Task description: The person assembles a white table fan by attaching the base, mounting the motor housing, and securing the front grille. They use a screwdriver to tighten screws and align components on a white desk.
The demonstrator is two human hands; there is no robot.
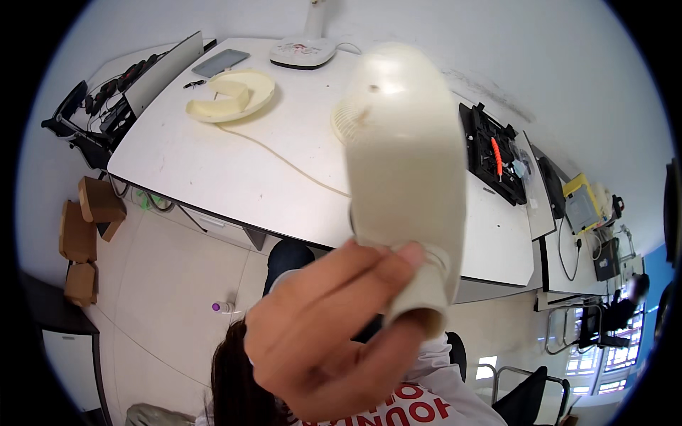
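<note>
Head view, cream housing point(406, 163), long axis frame-vertical, tube point(428, 282) lowermost

"Where is there room to pass?"
"Over the front left of the white bench point(177, 157); a thin cream cable point(284, 160) lies across it."
"The middle?"
"A long, glossy cream plastic housing point(405, 163), raised, blocks it."
"Farther back?"
"A round cream plastic dish point(261, 90) obstructs the left, an angular black plastic frame point(477, 142) the right."
</note>
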